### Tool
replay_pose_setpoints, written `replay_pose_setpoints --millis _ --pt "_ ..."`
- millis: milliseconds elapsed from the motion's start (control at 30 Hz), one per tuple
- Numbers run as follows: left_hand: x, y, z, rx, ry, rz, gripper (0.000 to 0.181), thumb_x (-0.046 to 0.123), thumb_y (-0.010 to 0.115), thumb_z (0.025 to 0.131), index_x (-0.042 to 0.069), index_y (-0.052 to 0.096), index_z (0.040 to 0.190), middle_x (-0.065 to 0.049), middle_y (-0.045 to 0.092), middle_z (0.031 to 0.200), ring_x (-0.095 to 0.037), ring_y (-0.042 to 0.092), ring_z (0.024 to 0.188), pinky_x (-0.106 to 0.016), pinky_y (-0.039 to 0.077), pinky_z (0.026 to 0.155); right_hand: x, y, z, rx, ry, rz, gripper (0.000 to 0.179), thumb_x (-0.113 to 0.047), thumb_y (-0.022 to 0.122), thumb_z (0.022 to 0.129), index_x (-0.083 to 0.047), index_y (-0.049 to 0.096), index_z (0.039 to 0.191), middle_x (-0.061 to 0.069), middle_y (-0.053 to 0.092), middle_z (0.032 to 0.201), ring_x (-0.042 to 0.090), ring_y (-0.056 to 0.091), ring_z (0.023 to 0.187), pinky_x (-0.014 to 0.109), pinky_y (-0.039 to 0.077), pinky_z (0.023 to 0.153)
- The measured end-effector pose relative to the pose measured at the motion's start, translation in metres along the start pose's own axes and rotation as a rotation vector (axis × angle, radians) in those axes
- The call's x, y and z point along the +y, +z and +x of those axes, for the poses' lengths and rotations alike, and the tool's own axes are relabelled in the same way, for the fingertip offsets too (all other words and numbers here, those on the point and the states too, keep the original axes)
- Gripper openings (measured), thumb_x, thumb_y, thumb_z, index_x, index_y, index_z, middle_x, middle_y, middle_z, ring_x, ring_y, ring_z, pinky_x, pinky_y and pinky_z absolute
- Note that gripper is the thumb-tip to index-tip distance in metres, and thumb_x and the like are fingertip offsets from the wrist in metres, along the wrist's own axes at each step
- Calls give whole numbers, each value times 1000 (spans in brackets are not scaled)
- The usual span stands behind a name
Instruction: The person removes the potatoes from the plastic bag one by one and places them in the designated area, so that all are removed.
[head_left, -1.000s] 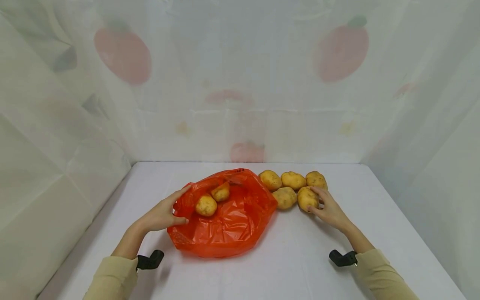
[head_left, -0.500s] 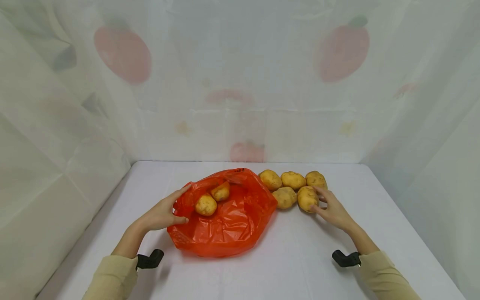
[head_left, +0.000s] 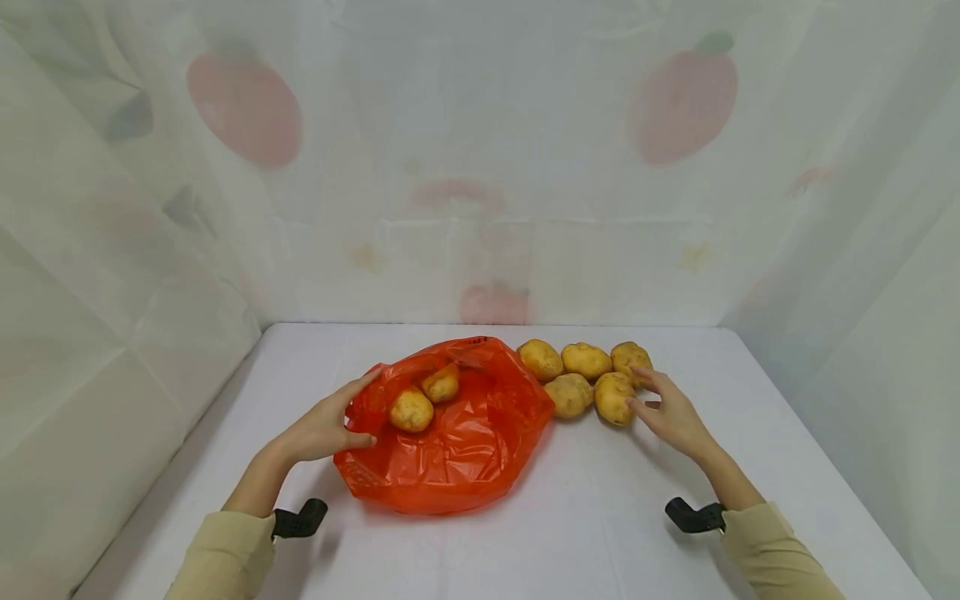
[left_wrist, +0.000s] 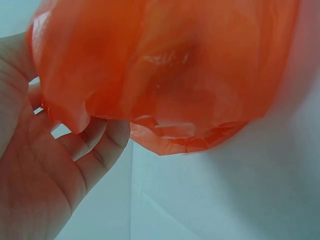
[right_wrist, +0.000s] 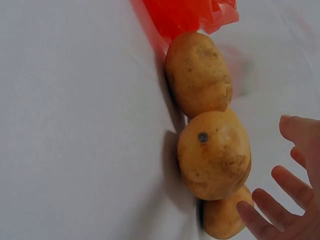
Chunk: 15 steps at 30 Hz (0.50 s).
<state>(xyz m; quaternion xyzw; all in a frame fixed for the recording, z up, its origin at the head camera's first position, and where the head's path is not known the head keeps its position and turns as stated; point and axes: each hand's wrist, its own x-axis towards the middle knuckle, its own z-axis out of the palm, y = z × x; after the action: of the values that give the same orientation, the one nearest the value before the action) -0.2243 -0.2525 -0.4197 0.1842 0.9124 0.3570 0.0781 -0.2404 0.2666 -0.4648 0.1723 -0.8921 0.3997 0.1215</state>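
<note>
A red plastic bag (head_left: 450,458) lies with its mouth spread, two potatoes (head_left: 412,410) inside it. At the bag's left rim is my left hand (head_left: 326,429), its thumb and fingers spread apart; in the left wrist view the red film covers some of its fingertips. Several potatoes sit in two rows right of the bag, among them a front-right potato (head_left: 614,398) with a dark spot (right_wrist: 202,137). My right hand (head_left: 671,414) is just right of that potato, fingers loosely spread. In the right wrist view a gap shows between its fingers and the spotted potato.
Behind the front pair, a back row of potatoes (head_left: 587,361) stands near the far table edge. The white table (head_left: 570,533) is enclosed by pale curtains (head_left: 585,167) printed with fruit. Each wrist carries a black camera mount (head_left: 693,515).
My right hand has drawn slightly rightward off the front-right potato, its fingers loosening from around it. The left hand, bag and potatoes have stayed put.
</note>
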Motion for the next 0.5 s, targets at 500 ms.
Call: replay_pose_setpoints --millis 500 --pt "4 -2 -2 16 7 6 93 15 75 75 26 18 148 -11 24 150 -36 32 131 -56 38 97 -44 5 13 64 -109 98 43 2 61 85 6 47 126 25 53 124 40 53 109 51 49 81"
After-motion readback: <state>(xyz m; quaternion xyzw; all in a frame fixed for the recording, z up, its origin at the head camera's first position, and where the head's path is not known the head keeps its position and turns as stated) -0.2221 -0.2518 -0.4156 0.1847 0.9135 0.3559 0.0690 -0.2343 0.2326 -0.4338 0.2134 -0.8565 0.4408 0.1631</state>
